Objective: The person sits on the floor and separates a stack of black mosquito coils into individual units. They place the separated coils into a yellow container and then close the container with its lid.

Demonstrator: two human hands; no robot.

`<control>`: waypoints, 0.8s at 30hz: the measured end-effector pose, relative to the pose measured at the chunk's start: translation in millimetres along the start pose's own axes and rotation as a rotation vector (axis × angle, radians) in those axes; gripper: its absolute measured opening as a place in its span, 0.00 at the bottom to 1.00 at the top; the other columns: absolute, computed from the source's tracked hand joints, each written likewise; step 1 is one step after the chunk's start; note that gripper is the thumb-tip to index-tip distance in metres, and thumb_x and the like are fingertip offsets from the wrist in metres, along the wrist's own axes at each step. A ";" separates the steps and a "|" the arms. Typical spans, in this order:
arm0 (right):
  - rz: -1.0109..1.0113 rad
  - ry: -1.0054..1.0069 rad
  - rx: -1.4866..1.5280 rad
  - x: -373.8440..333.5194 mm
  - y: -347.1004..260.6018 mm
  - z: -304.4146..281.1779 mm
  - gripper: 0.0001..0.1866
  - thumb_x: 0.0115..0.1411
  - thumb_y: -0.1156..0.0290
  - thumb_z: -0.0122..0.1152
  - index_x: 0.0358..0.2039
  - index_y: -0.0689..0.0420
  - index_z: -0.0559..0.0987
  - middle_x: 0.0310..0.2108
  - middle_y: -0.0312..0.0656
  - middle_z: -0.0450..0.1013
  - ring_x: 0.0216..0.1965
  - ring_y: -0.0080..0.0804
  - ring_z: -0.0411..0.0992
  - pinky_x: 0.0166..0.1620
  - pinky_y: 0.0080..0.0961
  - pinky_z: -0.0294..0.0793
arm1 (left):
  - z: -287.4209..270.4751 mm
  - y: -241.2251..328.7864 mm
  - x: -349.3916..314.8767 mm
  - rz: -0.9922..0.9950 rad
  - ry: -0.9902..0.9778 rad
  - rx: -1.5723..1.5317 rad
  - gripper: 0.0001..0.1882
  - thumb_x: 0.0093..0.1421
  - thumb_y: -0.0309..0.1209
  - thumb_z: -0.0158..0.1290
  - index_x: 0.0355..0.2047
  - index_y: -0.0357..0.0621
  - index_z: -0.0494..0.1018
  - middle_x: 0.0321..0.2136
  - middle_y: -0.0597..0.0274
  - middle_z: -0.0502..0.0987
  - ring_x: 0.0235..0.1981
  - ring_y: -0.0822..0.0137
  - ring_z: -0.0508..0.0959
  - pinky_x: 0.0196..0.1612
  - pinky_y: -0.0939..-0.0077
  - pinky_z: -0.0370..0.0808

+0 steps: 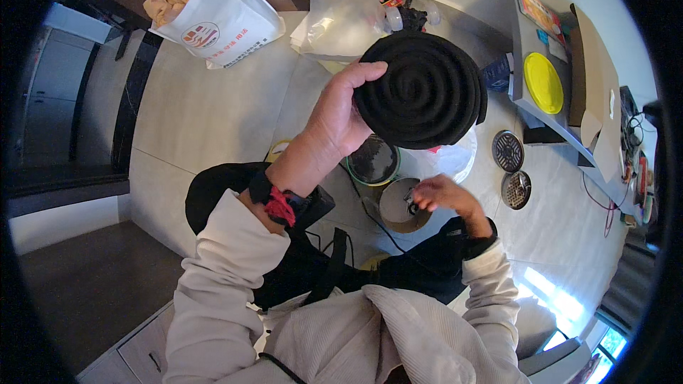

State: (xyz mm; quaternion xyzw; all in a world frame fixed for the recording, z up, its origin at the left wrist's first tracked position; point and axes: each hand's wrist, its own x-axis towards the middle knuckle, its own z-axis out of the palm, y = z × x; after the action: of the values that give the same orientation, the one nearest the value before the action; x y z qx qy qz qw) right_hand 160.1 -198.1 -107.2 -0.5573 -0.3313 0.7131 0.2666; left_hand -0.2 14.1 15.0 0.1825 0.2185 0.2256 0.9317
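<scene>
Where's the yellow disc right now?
In the head view, the yellow disc lies upper right on the grey shelf, right of the black spiral coil held in the left hand.

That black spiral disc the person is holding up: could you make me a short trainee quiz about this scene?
1. True or false: the left hand holds the black spiral disc raised above the floor.
2. What is the right hand touching?
A. the yellow disc
B. the round tan part below it
C. the white bag
3. How many round metal grilles lie on the tiles at the right?

Key: 1 true; 2 B; 3 two.
</scene>
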 end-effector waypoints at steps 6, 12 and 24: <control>0.028 0.178 -1.154 50.3 82.9 -4.3 0.10 0.45 0.72 0.49 0.22 0.61 0.78 0.26 0.52 0.74 0.27 0.46 0.74 0.32 0.37 0.73 | 6.3 -0.9 -1.9 0.012 -0.033 -0.037 0.21 0.55 0.33 0.46 0.47 0.33 0.65 0.43 0.51 0.72 0.44 0.58 0.73 0.51 0.61 0.68; 0.206 0.318 -1.142 75.8 131.4 31.4 0.09 0.48 0.71 0.50 0.24 0.62 0.77 0.28 0.52 0.73 0.32 0.47 0.73 0.36 0.39 0.73 | 3.6 -3.9 -2.6 -0.032 -0.009 -0.124 0.21 0.56 0.34 0.45 0.47 0.35 0.65 0.44 0.51 0.72 0.45 0.57 0.72 0.51 0.59 0.67; 0.186 0.236 -1.151 87.9 125.3 22.3 0.12 0.50 0.67 0.49 0.25 0.62 0.76 0.28 0.52 0.73 0.32 0.48 0.73 0.36 0.39 0.73 | 7.8 2.6 -13.5 -0.012 0.087 -0.126 0.21 0.56 0.35 0.44 0.47 0.35 0.65 0.44 0.51 0.72 0.45 0.57 0.73 0.52 0.58 0.66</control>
State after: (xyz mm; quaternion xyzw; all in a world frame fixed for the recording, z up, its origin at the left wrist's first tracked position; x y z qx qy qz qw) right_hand 116.2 -216.1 -254.4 -0.7144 -0.5827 0.3723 -0.1071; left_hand -8.1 7.6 27.0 0.1121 0.2453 0.2409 0.9323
